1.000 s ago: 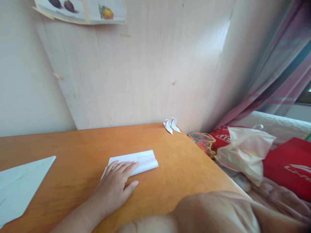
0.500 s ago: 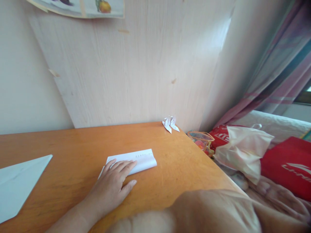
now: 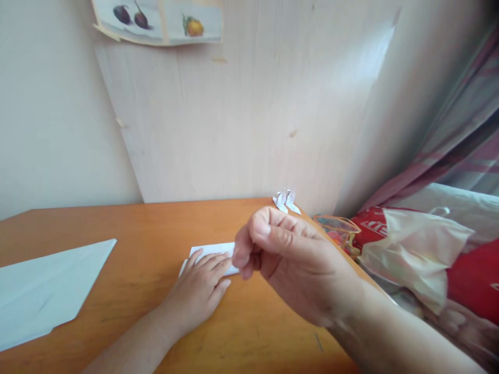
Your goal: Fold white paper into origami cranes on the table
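A folded white paper (image 3: 210, 250) lies on the orange wooden table (image 3: 128, 280). My left hand (image 3: 198, 291) rests flat on the paper's left part, fingers stretched out and together. My right hand (image 3: 290, 259) hovers close to the camera above the paper's right end, fingers curled and thumb pressed to the fingertips in a pinch. It hides the right half of the paper, and I cannot make out whether it grips the paper's edge.
A large white sheet (image 3: 47, 291) lies at the table's left. A small folded paper figure (image 3: 286, 201) sits at the back right corner by the wooden panel. Off the table's right edge are a plastic bag (image 3: 417, 249), red bags and a curtain.
My right hand has come up from the bottom edge into view and now pinches over the paper's right end. The camera has shifted slightly left. My left hand stays on the paper.
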`<act>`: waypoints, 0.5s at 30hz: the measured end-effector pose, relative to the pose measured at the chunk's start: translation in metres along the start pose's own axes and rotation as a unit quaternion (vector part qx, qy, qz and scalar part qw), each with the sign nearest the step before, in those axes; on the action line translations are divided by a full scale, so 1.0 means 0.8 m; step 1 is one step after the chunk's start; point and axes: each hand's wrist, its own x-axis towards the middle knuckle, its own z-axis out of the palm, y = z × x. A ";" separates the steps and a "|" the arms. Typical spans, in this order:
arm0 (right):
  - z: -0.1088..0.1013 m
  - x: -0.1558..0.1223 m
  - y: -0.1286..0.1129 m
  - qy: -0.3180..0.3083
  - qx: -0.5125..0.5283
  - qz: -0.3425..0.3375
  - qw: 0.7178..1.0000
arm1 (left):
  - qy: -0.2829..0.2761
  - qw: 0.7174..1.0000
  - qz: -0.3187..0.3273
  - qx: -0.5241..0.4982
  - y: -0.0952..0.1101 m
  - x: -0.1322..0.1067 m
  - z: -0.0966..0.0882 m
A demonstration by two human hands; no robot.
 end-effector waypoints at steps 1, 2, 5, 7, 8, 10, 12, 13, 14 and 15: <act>-0.007 0.007 0.002 0.027 -0.014 -0.012 0.999 | -0.019 1.000 0.001 0.008 0.000 0.000 -0.001; -0.015 0.010 0.008 0.047 -0.037 -0.029 0.998 | -0.038 0.999 -0.002 0.013 0.000 0.000 -0.001; -0.043 0.002 0.034 0.081 -0.215 -0.048 0.972 | -0.063 0.998 -0.014 0.015 0.000 -0.001 -0.002; -0.061 -0.008 0.054 0.069 -0.374 -0.053 0.923 | -0.065 0.998 -0.017 0.010 0.001 -0.001 -0.002; -0.068 -0.012 0.064 0.042 -0.456 -0.065 0.886 | -0.067 0.998 -0.017 0.007 0.001 -0.001 -0.002; -0.081 -0.019 0.081 -0.033 -0.568 -0.086 0.818 | -0.068 0.998 -0.014 0.001 0.001 -0.001 -0.001; -0.090 -0.022 0.096 -0.080 -0.644 -0.084 0.756 | -0.062 0.998 -0.011 0.001 0.001 -0.002 0.000; -0.093 -0.022 0.102 -0.093 -0.671 -0.078 0.731 | -0.058 0.998 -0.008 0.003 0.000 -0.002 0.001; -0.096 -0.022 0.107 -0.101 -0.691 -0.067 0.713 | -0.054 0.999 -0.005 0.007 0.000 -0.003 0.001; -0.098 -0.022 0.111 -0.106 -0.705 -0.057 0.699 | -0.048 0.999 -0.004 0.010 -0.001 -0.003 0.001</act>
